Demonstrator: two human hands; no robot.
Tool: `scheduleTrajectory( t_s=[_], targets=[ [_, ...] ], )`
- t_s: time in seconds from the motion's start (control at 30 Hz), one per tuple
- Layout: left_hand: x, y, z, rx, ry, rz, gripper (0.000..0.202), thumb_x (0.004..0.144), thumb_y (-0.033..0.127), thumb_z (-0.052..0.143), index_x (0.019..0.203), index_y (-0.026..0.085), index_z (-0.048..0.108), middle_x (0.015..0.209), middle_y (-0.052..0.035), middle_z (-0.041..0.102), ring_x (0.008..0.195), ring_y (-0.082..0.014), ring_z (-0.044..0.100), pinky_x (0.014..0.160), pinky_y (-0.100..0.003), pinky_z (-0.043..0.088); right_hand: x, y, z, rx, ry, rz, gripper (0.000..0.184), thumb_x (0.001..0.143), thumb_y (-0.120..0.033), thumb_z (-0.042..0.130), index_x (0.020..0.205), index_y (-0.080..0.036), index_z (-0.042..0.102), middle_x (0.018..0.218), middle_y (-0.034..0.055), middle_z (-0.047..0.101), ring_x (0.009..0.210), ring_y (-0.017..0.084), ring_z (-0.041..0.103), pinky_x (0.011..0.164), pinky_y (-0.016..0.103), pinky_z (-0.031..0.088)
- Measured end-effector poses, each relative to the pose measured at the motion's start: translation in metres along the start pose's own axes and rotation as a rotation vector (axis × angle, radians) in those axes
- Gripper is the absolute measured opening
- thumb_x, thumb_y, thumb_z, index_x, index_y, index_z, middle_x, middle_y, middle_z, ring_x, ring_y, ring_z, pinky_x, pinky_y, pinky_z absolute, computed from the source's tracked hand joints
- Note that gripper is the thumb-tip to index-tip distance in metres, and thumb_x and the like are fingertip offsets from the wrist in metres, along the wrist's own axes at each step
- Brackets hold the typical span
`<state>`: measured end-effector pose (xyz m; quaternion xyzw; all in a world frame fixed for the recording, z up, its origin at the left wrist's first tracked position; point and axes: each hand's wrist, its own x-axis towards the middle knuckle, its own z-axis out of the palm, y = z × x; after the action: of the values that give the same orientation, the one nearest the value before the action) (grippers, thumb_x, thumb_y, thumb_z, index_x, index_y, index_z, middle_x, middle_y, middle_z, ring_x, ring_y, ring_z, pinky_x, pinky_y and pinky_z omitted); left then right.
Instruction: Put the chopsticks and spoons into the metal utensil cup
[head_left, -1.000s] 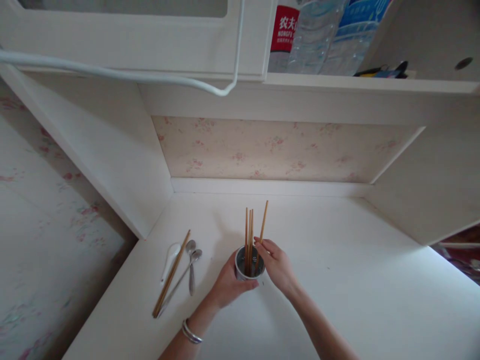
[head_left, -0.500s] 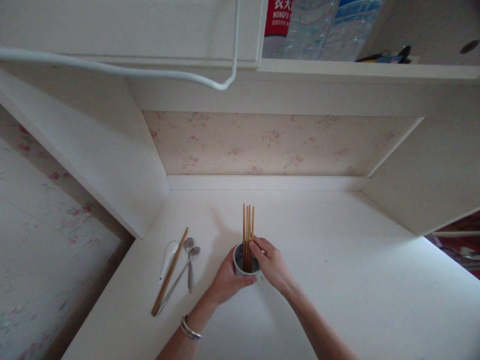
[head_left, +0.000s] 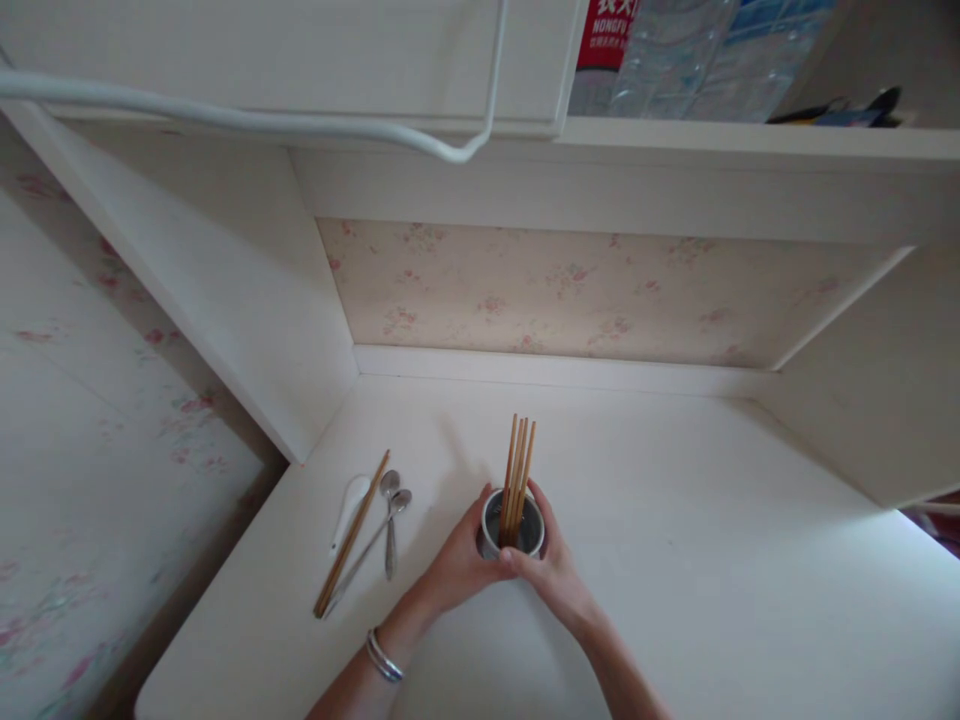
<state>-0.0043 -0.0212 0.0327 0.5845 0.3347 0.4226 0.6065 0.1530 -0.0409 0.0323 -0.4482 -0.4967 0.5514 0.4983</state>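
Observation:
A round metal cup (head_left: 530, 533) stands on the white desk (head_left: 675, 560) with several wooden chopsticks (head_left: 519, 465) upright in it. My left hand (head_left: 457, 570) wraps the cup's left side. My right hand (head_left: 551, 575) wraps its right and near side. Both hands are closed on the cup, fingertips meeting at the front. A silver bangle (head_left: 382, 658) circles my left wrist.
Left of the cup lie a pair of chopsticks (head_left: 352, 535), a white ceramic spoon (head_left: 351, 505) and two metal spoons (head_left: 390, 515). A shelf above holds water bottles (head_left: 660, 50). A white cable (head_left: 300, 125) hangs under the cabinet. The desk's left edge drops beside a flowered surface.
My right hand let go of the chopsticks, which now stand bunched in the cup, and moved down to grip the cup's right side. The view shifted slightly.

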Motion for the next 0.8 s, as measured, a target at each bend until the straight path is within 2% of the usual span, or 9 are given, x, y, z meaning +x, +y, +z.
scheduleTrajectory(
  t_s=[0.07,0.17,0.2,0.3,0.37,0.43,0.5,0.57,0.8],
  targets=[
    [-0.006,0.000,-0.007,0.123,0.002,0.017,0.082,0.067,0.034,0.083,0.140,0.024,0.046,0.140,-0.0136,0.052,0.127,-0.0319,0.050,0.109,-0.046,0.039,0.000,0.007,0.001,0.021,0.021,-0.030,0.096,0.067,-0.039,0.083,0.147,-0.025,0.030,0.140,0.0124,0.054,0.130,0.030,0.051,0.112,0.049,0.036],
    [-0.021,0.005,-0.026,0.379,0.105,0.009,0.087,0.064,0.037,0.084,0.141,0.027,0.045,0.145,-0.0118,0.047,0.133,-0.0321,0.044,0.112,-0.045,0.036,0.002,0.018,0.000,-0.001,0.052,-0.068,0.087,0.068,-0.040,0.082,0.141,-0.024,0.039,0.140,0.0126,0.054,0.130,0.031,0.050,0.112,0.049,0.035],
    [-0.026,0.007,-0.035,0.465,0.154,-0.015,0.081,0.067,0.039,0.081,0.140,0.027,0.047,0.143,-0.0113,0.050,0.130,-0.0305,0.048,0.109,-0.044,0.038,0.003,0.021,-0.001,-0.015,0.062,-0.084,0.086,0.067,-0.040,0.082,0.140,-0.024,0.039,0.141,0.0129,0.053,0.131,0.031,0.049,0.112,0.050,0.034],
    [-0.042,0.019,-0.067,0.756,0.332,-0.115,0.039,0.088,0.044,0.057,0.121,0.024,0.062,0.120,-0.0093,0.066,0.103,-0.0238,0.063,0.090,-0.038,0.051,0.004,0.029,-0.001,-0.034,0.076,-0.119,0.088,0.066,-0.042,0.083,0.140,-0.024,0.039,0.141,0.0135,0.053,0.132,0.031,0.048,0.113,0.051,0.032],
    [-0.052,0.027,-0.088,1.030,0.467,-0.171,0.031,0.092,0.041,0.049,0.111,0.023,0.066,0.110,-0.0082,0.069,0.095,-0.0225,0.064,0.087,-0.036,0.050,0.004,0.033,0.000,-0.020,0.080,-0.128,0.091,0.064,-0.041,0.084,0.140,-0.024,0.038,0.140,0.0133,0.053,0.131,0.031,0.049,0.112,0.050,0.034],
    [-0.061,0.033,-0.105,1.312,0.533,-0.271,0.028,0.093,0.037,0.045,0.104,0.023,0.067,0.101,-0.0071,0.070,0.093,-0.0231,0.064,0.087,-0.035,0.048,0.003,0.036,0.002,-0.013,0.091,-0.122,0.093,0.062,-0.039,0.086,0.140,-0.025,0.038,0.139,0.0132,0.054,0.130,0.032,0.050,0.110,0.049,0.038],
    [-0.068,0.036,-0.116,1.526,0.520,-0.384,0.030,0.095,0.035,0.041,0.097,0.021,0.068,0.095,-0.0074,0.070,0.093,-0.0244,0.063,0.084,-0.034,0.047,0.004,0.040,0.004,-0.043,0.103,-0.104,0.091,0.061,-0.035,0.087,0.138,-0.024,0.039,0.137,0.0134,0.056,0.127,0.032,0.053,0.109,0.050,0.039],
    [-0.073,0.036,-0.121,1.645,0.478,-0.460,0.034,0.096,0.034,0.038,0.093,0.020,0.069,0.093,-0.0087,0.069,0.092,-0.0258,0.062,0.080,-0.034,0.047,0.005,0.044,0.005,-0.090,0.114,-0.083,0.088,0.061,-0.032,0.087,0.137,-0.023,0.042,0.134,0.0132,0.059,0.124,0.031,0.055,0.109,0.051,0.039],
    [-0.071,0.034,-0.122,1.664,0.456,-0.579,0.036,0.096,0.034,0.035,0.094,0.018,0.068,0.096,-0.0106,0.068,0.089,-0.0250,0.065,0.074,-0.033,0.048,0.006,0.047,0.004,-0.089,0.144,-0.094,0.083,0.065,-0.031,0.085,0.135,-0.024,0.043,0.131,0.0117,0.061,0.121,0.029,0.058,0.107,0.050,0.041]
  ],
)
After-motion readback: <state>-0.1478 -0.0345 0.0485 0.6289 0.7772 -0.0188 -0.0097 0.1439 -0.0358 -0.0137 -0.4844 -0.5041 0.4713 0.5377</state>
